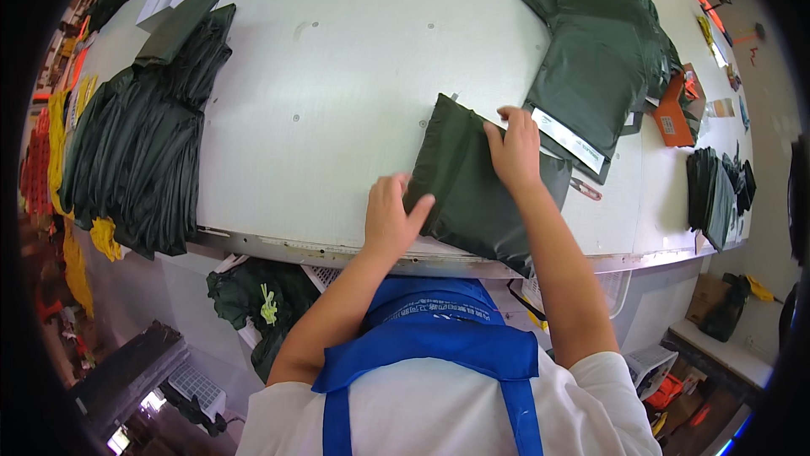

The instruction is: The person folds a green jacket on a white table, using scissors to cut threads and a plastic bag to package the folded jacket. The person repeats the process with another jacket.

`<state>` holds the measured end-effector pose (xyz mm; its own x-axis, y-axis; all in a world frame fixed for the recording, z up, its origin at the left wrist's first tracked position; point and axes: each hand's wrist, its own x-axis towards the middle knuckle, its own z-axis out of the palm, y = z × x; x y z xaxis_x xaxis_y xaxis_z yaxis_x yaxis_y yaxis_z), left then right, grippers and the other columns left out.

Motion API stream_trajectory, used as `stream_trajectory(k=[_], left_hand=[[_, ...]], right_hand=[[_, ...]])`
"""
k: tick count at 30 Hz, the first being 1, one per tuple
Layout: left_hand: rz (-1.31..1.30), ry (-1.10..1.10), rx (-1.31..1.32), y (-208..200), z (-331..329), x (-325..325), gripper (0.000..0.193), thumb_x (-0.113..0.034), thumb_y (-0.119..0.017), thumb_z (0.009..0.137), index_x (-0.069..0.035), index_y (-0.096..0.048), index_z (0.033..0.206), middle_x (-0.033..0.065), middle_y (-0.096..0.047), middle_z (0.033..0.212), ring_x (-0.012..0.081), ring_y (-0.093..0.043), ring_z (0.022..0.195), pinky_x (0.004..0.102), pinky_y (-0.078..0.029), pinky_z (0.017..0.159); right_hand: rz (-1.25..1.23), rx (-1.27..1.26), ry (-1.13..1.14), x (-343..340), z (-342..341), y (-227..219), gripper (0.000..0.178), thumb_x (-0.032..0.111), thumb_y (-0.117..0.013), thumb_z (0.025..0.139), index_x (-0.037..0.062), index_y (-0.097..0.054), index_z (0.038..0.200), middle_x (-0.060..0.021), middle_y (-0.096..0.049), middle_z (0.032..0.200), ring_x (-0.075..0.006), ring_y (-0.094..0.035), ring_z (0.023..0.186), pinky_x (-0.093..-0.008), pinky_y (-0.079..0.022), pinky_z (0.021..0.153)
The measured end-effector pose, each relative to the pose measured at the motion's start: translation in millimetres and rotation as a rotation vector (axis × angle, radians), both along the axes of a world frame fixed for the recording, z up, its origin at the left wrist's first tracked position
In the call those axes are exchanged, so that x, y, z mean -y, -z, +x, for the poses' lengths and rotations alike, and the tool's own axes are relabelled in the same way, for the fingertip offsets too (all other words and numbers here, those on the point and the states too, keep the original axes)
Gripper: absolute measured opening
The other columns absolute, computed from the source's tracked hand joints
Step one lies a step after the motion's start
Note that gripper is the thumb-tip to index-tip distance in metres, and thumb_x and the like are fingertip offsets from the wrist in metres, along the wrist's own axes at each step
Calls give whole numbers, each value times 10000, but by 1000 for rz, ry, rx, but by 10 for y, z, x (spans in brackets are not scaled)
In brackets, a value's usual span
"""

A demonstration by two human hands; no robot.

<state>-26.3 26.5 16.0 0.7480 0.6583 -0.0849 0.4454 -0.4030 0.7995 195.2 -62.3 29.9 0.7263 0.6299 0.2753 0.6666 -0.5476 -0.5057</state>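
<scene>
Dark green folded packet (pixel 468 190) slantwise at the front edge of the white table (pixel 346 118), right of the left hand (pixel 392 213) and under the right hand (pixel 515 151), long axis unclear. Left thumb and fingers parted, unclasped, at its left side; right fingers at its far edge, grip not discernible.

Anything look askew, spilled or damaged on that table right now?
The dark green packet under the right hand lies askew, its near corner reaching the table's front edge. A small snips-like tool lies loose just right of it, perhaps easily swept up. I see no spill or damage.
</scene>
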Motion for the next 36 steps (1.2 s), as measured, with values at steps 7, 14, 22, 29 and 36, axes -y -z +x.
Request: stream_trajectory(k=[7,14,22,29,36], left_hand=[[-1007,271,159,-244,450,-109,864,-211,-750,773,-10,-246,1445,186,-490,1291,260,-523,1166,368,-462,957],[-145,1470,446,-1598,597,948,869,-395,-685,815,-96,-228,1492,203,-173,1531,408,-251,1377,498,-307,1085],[-653,2125,22,-1634,586,2185,642,-272,-624,883,-102,-357,1442,169,-216,1532,323,-307,1367,421,-351,1061],[-669,1659,-478,-1109,819,2595,562,-124,-610,884,-80,-406,1405,121,-343,1446,230,-435,1264,338,-411,1001],[-743,1171,-689,-1080,953,3045,540,-62,-596,888,-67,-411,1395,95,-462,1313,170,-480,1162,282,-427,952]], right_hand=[[28,-399,144,724,-1071,-552,614,285,-687,830,-58,-425,1268,-266,-530,1138,-408,-507,1065,-445,-415,934],[495,-578,472,2108,-1713,-1886,925,265,-802,735,-3,-229,1409,-205,-520,1234,-261,-546,1130,-366,-456,934],[958,-581,1365,4037,-3034,-1619,656,-4,-677,724,-25,-390,1313,-111,-586,1094,-183,-607,920,-310,-504,825],[1229,-393,1485,5472,-2268,-12,736,35,-716,742,-50,-303,1346,-149,-537,1162,-213,-586,975,-329,-501,837],[394,-424,1740,6842,-282,1280,894,368,-737,789,-33,-257,1428,-252,-479,1333,-330,-519,1175,-383,-400,996]])
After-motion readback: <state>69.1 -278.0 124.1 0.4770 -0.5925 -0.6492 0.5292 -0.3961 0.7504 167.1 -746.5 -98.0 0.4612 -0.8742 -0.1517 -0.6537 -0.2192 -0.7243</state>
